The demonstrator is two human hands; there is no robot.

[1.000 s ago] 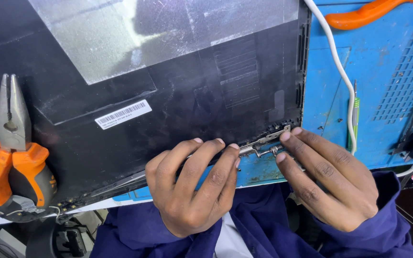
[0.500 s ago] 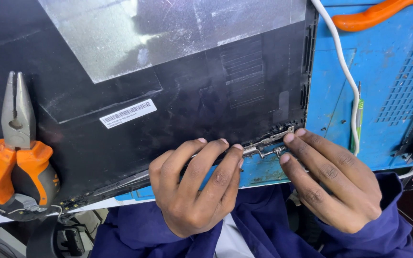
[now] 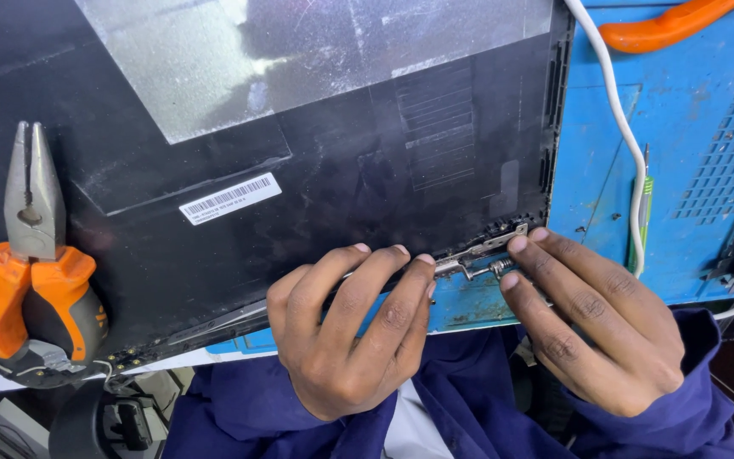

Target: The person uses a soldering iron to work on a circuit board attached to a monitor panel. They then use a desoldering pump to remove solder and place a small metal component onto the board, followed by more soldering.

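Your left hand lies flat on the near edge of the black laptop lid, fingers extended and pressing down, not clenched. The metal hinge sits at the lid's 5 o'clock corner, just at 3 o'clock of those fingertips. Your right hand pinches the hinge's end with two fingertips. The lid runs off the top and left of the view. Pliers with orange handles rest on it at 9 o'clock. A white cable crosses the blue desk. The hinge's screws are too small to make out.
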